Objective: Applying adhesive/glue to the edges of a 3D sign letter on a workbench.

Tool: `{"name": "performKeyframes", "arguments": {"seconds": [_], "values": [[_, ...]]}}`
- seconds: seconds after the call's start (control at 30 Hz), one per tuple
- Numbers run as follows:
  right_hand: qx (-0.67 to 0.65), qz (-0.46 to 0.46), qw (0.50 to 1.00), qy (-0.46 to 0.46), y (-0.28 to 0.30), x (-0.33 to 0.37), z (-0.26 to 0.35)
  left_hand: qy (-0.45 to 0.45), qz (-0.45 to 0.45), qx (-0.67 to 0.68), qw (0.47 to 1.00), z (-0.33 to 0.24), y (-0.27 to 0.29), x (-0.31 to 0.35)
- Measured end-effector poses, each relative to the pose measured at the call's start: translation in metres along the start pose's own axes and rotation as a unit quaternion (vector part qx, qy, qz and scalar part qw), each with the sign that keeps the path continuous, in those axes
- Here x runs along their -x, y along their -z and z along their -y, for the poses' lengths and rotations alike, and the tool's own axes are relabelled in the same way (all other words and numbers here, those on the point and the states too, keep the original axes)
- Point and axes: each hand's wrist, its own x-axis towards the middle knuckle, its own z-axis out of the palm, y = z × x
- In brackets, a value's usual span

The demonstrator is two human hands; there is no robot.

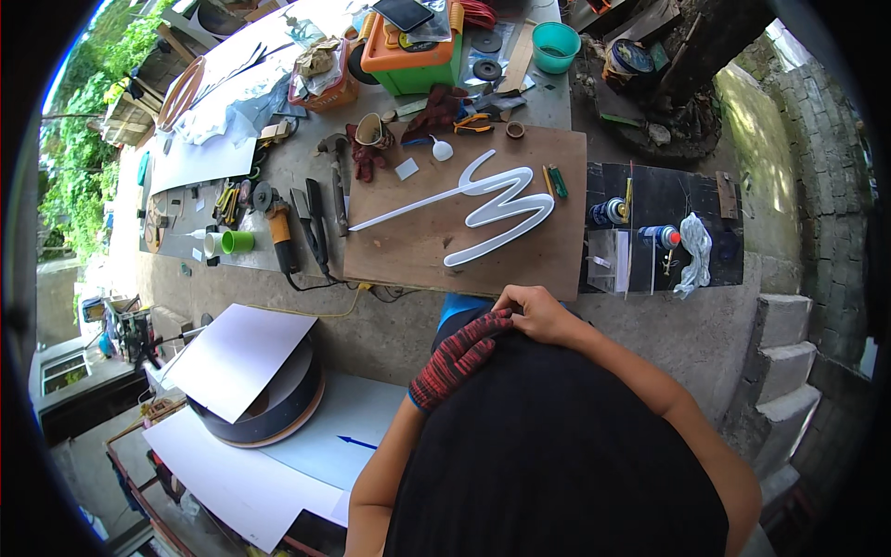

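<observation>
My left hand point(457, 360) wears a red and black knit work glove, its fingers stretched out toward the right. My bare right hand point(536, 314) meets it in front of my body, thumb and fingers pinched at the glove's fingertips. Just beyond them, on a brown board point(408, 265), lies a white script-shaped piece point(506, 215) with a long straight tail. Around it on the board are a hammer point(340, 186), another red and dark glove point(364, 160), a paper cup point(373, 132), a small white square point(406, 169) and orange-handled pliers point(474, 123).
An angle grinder point(278, 232) and a flat iron point(316, 227) lie left of the board, with a green cup point(238, 242). Behind stand an orange and green toolbox point(411, 63) and a teal tub point(555, 48). Spray cans point(608, 213) lie at right; concrete steps point(784, 357) rise beyond.
</observation>
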Motion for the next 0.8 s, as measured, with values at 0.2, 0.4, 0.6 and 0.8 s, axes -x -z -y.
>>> {"name": "performKeyframes", "arguments": {"seconds": [0.2,0.4,0.6,0.8], "values": [[0.004,-0.007,1.0,-0.01,-0.002,-0.001,-0.006,0.005,-0.004,-0.012,1.0,0.001,0.002,0.001],[-0.014,-0.002,1.0,0.014,0.0,-0.004,0.005,0.003,-0.007,0.004,1.0,-0.005,0.004,-0.001],[0.015,0.007,1.0,-0.006,0.0,-0.004,-0.002,0.023,-0.009,-0.025,0.999,-0.009,0.004,0.0],[0.022,0.012,0.999,0.026,-0.003,-0.006,-0.006,0.017,-0.011,-0.032,0.999,-0.013,0.007,0.002]]}}
